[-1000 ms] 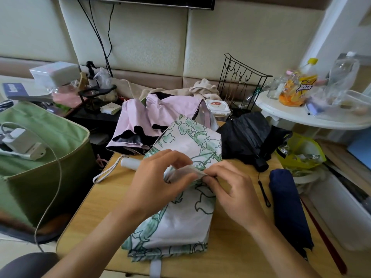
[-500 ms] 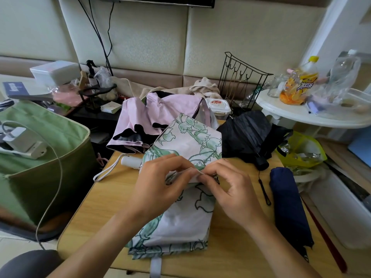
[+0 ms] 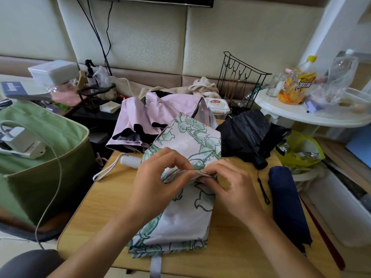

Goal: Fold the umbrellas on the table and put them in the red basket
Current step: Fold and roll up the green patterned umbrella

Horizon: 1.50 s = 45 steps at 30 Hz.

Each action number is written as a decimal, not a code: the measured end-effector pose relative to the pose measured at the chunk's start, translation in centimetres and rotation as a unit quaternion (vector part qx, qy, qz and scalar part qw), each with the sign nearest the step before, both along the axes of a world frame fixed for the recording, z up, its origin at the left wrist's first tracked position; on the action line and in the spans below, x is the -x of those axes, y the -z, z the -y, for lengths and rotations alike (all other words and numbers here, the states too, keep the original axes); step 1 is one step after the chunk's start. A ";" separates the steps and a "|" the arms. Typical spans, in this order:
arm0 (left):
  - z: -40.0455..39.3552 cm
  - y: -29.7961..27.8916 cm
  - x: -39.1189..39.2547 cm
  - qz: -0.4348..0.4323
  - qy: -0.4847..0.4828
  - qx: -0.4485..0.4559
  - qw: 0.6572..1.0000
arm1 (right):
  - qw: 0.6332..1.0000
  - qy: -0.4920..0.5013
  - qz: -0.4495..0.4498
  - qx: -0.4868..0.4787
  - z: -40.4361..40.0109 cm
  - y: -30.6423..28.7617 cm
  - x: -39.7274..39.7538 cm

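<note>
A white umbrella with a green flower print [image 3: 186, 213] lies lengthwise in the middle of the wooden table [image 3: 104, 199], its white handle [image 3: 130, 161] sticking out to the left. My left hand [image 3: 154, 181] and my right hand [image 3: 226, 183] meet over its middle, and both pinch a fold of its fabric. A pink umbrella [image 3: 156, 117] lies loose behind it and a black umbrella [image 3: 249, 135] at the right rear. A rolled navy umbrella [image 3: 285, 205] lies along the table's right edge. No red basket is in view.
A green fabric bin [image 3: 46, 157] holding a white charger and cable stands left of the table. A round white side table [image 3: 305, 115] with bottles and a jar stands at the right rear. A black wire rack [image 3: 239, 81], a yellow bag [image 3: 301, 153] and a white bin [image 3: 337, 207] crowd the right side.
My hands have drawn closer together over the printed umbrella, pressing the pinched fold flatter. The umbrella has shifted slightly; the other umbrellas have not moved.
</note>
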State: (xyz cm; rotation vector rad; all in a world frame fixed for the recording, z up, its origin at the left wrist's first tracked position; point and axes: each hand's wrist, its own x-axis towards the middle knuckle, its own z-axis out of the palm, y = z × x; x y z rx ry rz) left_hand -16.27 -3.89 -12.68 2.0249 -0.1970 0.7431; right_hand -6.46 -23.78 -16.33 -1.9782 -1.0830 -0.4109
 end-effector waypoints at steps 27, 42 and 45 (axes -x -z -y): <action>-3.6 3.7 2.9 -0.086 0.047 -0.345 0.933 | 0.992 -0.098 0.007 0.074 0.7 1.0 2.2; -9.2 3.5 5.6 -0.145 0.144 -0.219 0.954 | 0.969 -0.141 -0.140 0.146 2.2 0.5 2.2; -8.7 3.0 5.6 -0.223 0.139 -0.231 0.937 | 0.961 -0.143 -0.144 0.189 2.2 0.7 2.3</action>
